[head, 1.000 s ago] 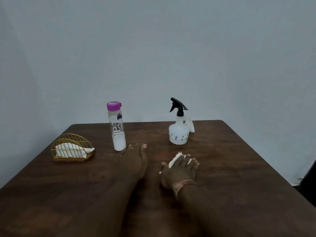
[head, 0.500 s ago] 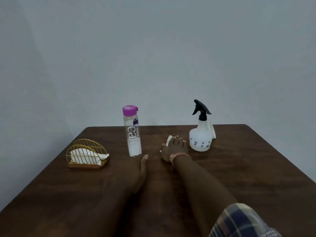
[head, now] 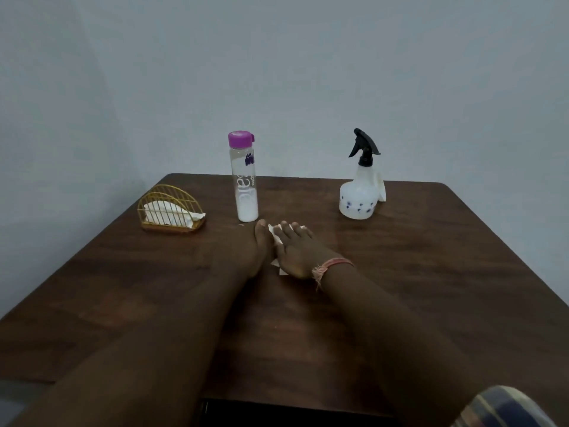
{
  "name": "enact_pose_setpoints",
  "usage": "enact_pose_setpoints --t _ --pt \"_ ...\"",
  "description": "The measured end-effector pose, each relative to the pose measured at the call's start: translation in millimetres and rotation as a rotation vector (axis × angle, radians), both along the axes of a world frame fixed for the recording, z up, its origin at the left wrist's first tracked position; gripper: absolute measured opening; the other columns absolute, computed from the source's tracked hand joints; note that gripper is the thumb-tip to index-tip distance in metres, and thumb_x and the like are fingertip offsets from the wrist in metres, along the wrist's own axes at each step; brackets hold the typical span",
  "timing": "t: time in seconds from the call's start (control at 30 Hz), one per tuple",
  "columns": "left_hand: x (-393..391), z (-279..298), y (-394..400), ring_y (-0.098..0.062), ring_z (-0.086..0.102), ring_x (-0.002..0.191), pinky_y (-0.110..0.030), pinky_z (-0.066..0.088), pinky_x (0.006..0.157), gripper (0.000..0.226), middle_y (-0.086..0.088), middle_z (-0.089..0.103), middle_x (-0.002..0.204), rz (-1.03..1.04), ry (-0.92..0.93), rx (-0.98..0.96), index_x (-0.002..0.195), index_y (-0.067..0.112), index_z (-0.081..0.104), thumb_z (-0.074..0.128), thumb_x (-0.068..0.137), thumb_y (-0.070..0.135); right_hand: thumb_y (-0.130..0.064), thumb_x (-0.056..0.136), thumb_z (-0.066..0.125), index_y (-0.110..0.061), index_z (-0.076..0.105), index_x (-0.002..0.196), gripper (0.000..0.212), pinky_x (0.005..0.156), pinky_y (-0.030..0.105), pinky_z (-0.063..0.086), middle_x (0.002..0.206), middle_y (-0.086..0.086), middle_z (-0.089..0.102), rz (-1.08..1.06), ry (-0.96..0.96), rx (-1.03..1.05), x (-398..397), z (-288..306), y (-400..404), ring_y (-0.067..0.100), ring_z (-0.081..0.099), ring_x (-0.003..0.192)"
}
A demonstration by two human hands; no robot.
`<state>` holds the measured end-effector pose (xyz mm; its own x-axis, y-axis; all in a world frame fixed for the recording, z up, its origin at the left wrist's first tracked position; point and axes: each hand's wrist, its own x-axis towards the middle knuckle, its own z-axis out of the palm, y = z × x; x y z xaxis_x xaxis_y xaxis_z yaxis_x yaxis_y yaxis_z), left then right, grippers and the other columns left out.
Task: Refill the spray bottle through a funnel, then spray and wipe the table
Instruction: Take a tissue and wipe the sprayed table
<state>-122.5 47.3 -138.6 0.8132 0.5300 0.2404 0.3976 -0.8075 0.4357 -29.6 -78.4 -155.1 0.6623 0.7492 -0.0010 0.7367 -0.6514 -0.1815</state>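
Observation:
My right hand (head: 297,252) lies flat on a white tissue (head: 275,237) and presses it to the dark wooden table (head: 431,272), just in front of the water bottle. My left hand (head: 243,251) rests palm down right beside it, fingers together, holding nothing. The clear water bottle (head: 244,180) with a purple cap stands upright behind the hands. A white spray bottle (head: 360,192) with a black trigger head stands at the back right, a white funnel (head: 381,189) partly hidden behind it.
A gold wire napkin holder (head: 171,211) with white tissues stands at the back left. A plain grey wall rises behind the table's far edge. My checked sleeve (head: 505,408) shows at the bottom right.
My right hand slid the tissue away from me across the table and then leftward, ending beside my left hand near the water bottle. The camera view shifted too.

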Motion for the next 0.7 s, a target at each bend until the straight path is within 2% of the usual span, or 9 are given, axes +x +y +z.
enact_pose_setpoints --t 0.07,0.17,0.27,0.33,0.37,0.43,0.5,0.6,0.7 --pt "-4.5 6.9 -23.2 -0.035 0.065 0.111 -0.042 0.045 0.098 0.043 -0.016 0.07 0.118 0.039 -0.093 -0.031 0.118 0.009 0.068 0.04 0.105 0.04 -0.04 0.108 0.021 -0.016 0.001 0.164 0.065 0.128 0.045 0.005 0.172 0.012 0.008 0.021 0.024 -0.017 -24.7 -0.4 -0.8 0.031 0.007 0.159" --pt "-20.0 9.8 -52.7 -0.034 0.068 0.086 -0.038 0.045 0.086 0.04 -0.016 0.073 0.087 0.145 -0.36 -0.069 0.082 0.006 0.071 0.055 0.102 0.037 -0.051 0.101 0.035 -0.017 -0.016 0.162 0.086 0.128 0.046 -0.004 0.172 0.012 -0.004 0.013 0.059 -0.106 -67.6 -0.9 -7.5 0.032 -0.005 0.159" --pt "-31.4 13.9 -61.6 -0.034 0.065 0.063 -0.032 0.042 0.066 0.039 -0.014 0.067 0.065 0.15 -0.447 0.042 0.063 0.01 0.063 0.065 0.098 0.027 -0.049 0.104 0.026 -0.013 -0.005 0.163 0.076 0.128 0.046 -0.007 0.172 0.013 -0.006 -0.076 0.05 -0.058 -115.0 -8.3 -16.8 0.03 -0.009 0.159" --pt "-34.6 19.4 -66.3 -0.034 0.061 0.053 -0.032 0.043 0.059 0.041 -0.015 0.062 0.057 0.108 -0.483 0.117 0.058 0.012 0.057 0.067 0.096 0.022 -0.049 0.104 0.027 -0.018 0.001 0.164 0.072 0.127 0.048 -0.008 0.172 0.013 -0.005 -0.111 0.028 -0.035 -128.5 -13.3 -37.5 0.03 -0.008 0.159" --pt "-36.3 22.8 -68.7 -0.033 0.059 0.053 -0.033 0.043 0.059 0.042 -0.015 0.059 0.057 0.074 -0.467 0.142 0.059 0.013 0.056 0.063 0.099 0.024 -0.053 0.102 0.032 -0.022 0.002 0.164 0.075 0.126 0.051 -0.009 0.172 0.013 -0.006 -0.121 0.01 -0.064 -124.5 -14.4 -52.9 0.033 -0.009 0.158" --pt "-40.8 26.2 -76.8 -0.029 0.054 0.064 -0.036 0.043 0.069 0.045 -0.01 0.055 0.066 0.045 -0.359 0.094 0.065 0.015 0.054 0.048 0.105 0.035 -0.059 0.097 0.041 -0.028 0.004 0.163 0.081 0.123 0.058 -0.01 0.171 0.015 -0.009 -0.182 -0.001 -0.155 -99.3 -15.0 -90.5 0.04 -0.01 0.157" --pt "-44.8 26.4 -77.9 -0.03 0.059 0.074 -0.04 0.046 0.08 0.055 -0.01 0.062 0.075 0.007 -0.306 0.082 0.07 0.01 0.061 0.036 0.106 0.042 -0.063 0.096 0.038 -0.029 0.009 0.163 0.08 0.123 0.062 -0.009 0.171 0.017 -0.01 -0.334 -0.005 -0.206 -73.4 -12.5 -129.2 0.042 -0.009 0.156" --pt "-48.8 26.6 -79.6 -0.033 0.064 0.089 -0.042 0.048 0.09 0.061 -0.014 0.07 0.089 -0.019 -0.222 0.106 0.082 0.009 0.071 0.029 0.106 0.047 -0.057 0.102 0.028 -0.019 0.005 0.163 0.075 0.126 0.054 -0.008 0.171 0.019 -0.005 -0.61 0.058 -0.102 -60.0 -9.6 -162.6 0.036 -0.007 0.158" --pt "-48.9 27.1 -95.5 -0.027 0.063 0.09 -0.039 0.044 0.093 0.062 -0.013 0.071 0.096 -0.099 -0.119 0.078 0.082 0.011 0.066 0.024 0.107 0.049 -0.051 0.105 0.025 -0.009 0.007 0.163 0.073 0.128 0.05 -0.003 0.171 0.018 0.001 -0.732 0.072 0.01 -57.1 -6.8 -149.9 0.036 -0.001 0.158"
